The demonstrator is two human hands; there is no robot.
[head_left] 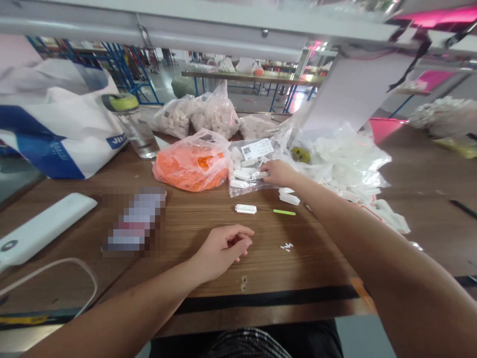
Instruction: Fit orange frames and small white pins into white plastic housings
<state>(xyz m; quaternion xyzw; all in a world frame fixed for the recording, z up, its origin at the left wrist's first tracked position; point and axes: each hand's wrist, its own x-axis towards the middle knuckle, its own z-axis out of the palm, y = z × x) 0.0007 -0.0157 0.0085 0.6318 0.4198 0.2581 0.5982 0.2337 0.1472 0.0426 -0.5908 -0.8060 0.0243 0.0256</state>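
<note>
The clear bag (250,169) of white pieces (242,175) is set toward the far edge of the surface (316,271), and its right side is reached by the right hand (278,174); whether the fingers there are clamped on a piece or only laid against the bag cannot be told. The fingers of the left hand (223,251), nearer the near edge, are loosely curled, and whether anything small is enclosed is hidden. For a clean pick, a single piece is best pinched by its long sides and drawn out low, so that the bag is not dragged along; the small white pins (286,246) are best left undisturbed by the forearm. The bag is thin, glossy and crinkled, with a flat printed label (258,149) on it. The pieces are long, narrow and boxy, apparently of smooth, hard plastic. A loose white piece (246,209) is laid between the bag and the left hand, just beside the thin shaft of a green-handled tool (284,212). To the bag's left, an orange-filled bag (182,166) is softly bulged and creased.
</note>
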